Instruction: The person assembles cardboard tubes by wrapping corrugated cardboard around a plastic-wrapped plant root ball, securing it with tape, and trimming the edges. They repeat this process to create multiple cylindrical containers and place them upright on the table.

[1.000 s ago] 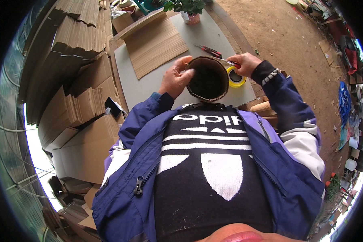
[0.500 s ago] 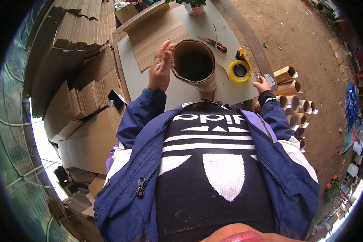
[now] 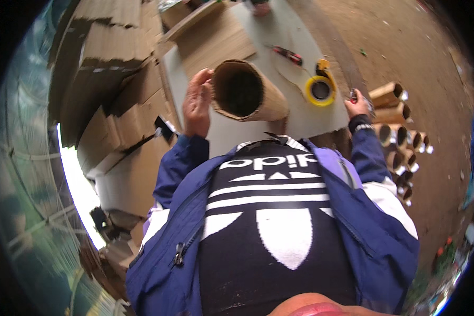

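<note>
A brown cardboard tube [image 3: 275, 100] leans on the light table, its dark round mouth toward me and to the left. Beside that mouth is my left hand [image 3: 197, 105], fingers stretched and lying along the rim, not wrapped round it. At the table's right edge my right hand [image 3: 358, 107] has its fingers closed on a small item, partly clear and partly red, too blurred to name. Between the tube and my right hand lies a roll of yellow tape [image 3: 313, 100] with a yellow-black piece at its top. A red-black tool [image 3: 288, 55], seemingly a utility knife, rests farther back.
A flat cardboard sheet [image 3: 216, 48] covers the table's back left. Several finished-looking cardboard tubes [image 3: 388, 114] are stacked beyond the right edge. Piles of folded cardboard [image 3: 113, 45] rise on the left. Bare brown ground [image 3: 421, 63] stretches to the right.
The tube has tipped farther left, its mouth moving left and slightly nearer me with my left hand beside it. The whole view has shifted a little. Red now shows at my right hand.
</note>
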`<state>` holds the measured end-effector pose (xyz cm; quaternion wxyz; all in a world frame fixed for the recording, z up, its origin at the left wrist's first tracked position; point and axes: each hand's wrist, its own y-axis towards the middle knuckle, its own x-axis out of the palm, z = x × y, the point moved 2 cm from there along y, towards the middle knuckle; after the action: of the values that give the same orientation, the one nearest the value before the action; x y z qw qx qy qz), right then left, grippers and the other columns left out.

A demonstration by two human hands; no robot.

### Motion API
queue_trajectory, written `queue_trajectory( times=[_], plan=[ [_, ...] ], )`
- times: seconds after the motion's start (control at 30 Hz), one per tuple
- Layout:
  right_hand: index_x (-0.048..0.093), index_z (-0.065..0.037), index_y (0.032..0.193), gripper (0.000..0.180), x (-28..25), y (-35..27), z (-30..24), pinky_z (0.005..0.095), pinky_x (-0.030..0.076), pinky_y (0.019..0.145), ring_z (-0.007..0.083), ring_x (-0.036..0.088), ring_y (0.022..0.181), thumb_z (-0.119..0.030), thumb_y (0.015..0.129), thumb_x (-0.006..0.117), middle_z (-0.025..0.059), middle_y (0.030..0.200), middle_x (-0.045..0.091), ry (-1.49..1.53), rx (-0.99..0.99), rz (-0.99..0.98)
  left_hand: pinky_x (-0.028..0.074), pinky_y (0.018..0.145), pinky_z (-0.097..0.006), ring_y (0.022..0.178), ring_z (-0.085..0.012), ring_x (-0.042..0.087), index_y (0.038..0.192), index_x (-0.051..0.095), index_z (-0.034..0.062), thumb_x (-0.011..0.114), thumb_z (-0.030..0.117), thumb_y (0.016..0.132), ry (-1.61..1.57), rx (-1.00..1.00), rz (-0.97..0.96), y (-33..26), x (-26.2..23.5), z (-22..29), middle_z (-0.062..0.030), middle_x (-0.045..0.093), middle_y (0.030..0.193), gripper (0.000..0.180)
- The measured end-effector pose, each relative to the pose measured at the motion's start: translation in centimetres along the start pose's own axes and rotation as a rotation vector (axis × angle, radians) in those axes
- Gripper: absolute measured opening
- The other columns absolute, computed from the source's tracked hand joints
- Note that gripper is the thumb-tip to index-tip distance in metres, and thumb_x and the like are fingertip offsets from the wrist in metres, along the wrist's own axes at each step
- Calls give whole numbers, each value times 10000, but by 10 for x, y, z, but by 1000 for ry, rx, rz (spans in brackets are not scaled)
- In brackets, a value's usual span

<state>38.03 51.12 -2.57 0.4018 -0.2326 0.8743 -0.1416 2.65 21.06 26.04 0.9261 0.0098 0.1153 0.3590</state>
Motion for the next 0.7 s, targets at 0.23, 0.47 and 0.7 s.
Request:
queue_trajectory(
  times=[0.23, 0.47, 0.7],
  plan=[
    [523, -79, 1437, 706, -38, -96, -158, 369, 498, 963, 286, 621, 1069, -177, 774, 745, 172, 1220, 600, 388, -708, -297, 375, 1138, -361, 1281, -232, 538, 1421, 506, 24, 628, 119, 870, -407, -62, -220, 18, 24, 10, -116, 580, 1374, 572],
    [506, -59, 1438, 742, -77, -195, -218, 397, 489, 939, 333, 606, 1035, -169, 749, 758, 189, 1111, 595, 23, -774, -224, 380, 1115, -329, 1228, -210, 545, 1389, 493, 16, 505, 30, 877, -319, 30, -214, -16, 57, 11, -115, 583, 1317, 512],
    [533, -92, 1425, 730, -98, -258, -216, 429, 479, 928, 343, 594, 1029, -211, 743, 763, 162, 1061, 588, -299, -760, 29, 403, 1099, -345, 1208, -216, 547, 1350, 505, 15, 472, -2, 849, -371, 49, -219, -25, 76, 7, -121, 576, 1280, 502]
  ],
)
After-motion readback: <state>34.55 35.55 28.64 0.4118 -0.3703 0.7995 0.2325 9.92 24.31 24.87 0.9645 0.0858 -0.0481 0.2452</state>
